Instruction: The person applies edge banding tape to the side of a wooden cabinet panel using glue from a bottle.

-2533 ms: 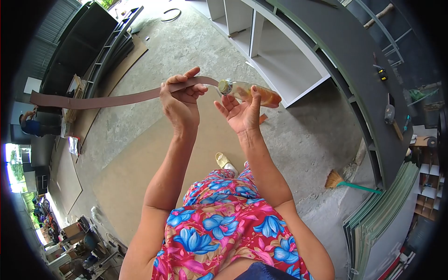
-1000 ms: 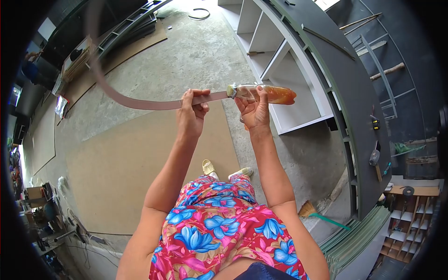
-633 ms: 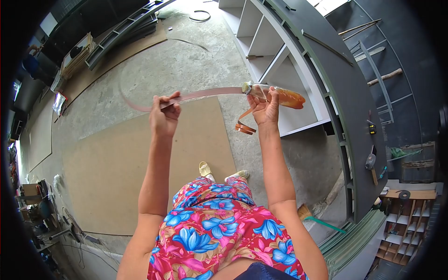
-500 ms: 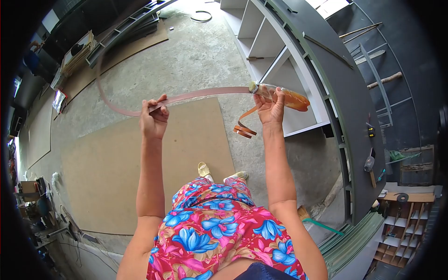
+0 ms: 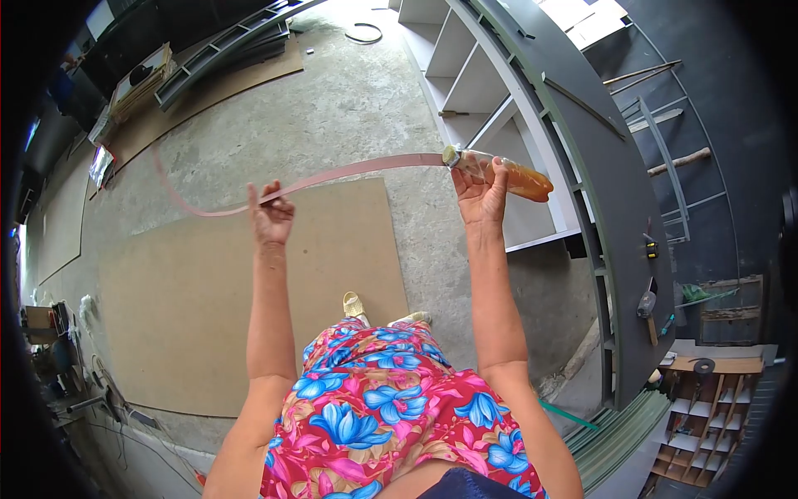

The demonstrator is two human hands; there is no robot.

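My right hand (image 5: 480, 198) is closed around a clear plastic bottle (image 5: 522, 179) that lies tilted on its side, amber liquid inside and its yellowish mouth pointing left. A long, thin pinkish-brown strip (image 5: 366, 167) runs from the bottle's neck in an arc to my left hand (image 5: 273, 223). There it passes between the loosely curled fingers, then bends away to the left and upward. Whether the right fingers also pinch the strip's end at the neck is hidden.
A large tan board (image 5: 249, 299) lies on the concrete floor (image 5: 357, 100). On the right stand a white shelf unit (image 5: 474, 79) and a long dark panel (image 5: 611, 208) with tools on it. Stacked boards (image 5: 137, 91) sit at the far left.
The orange coiled strip hanging beside my right hand has gone from view. My left fingers look looser around the pinkish-brown strip, and its far loop has shifted. The bottle has barely moved.
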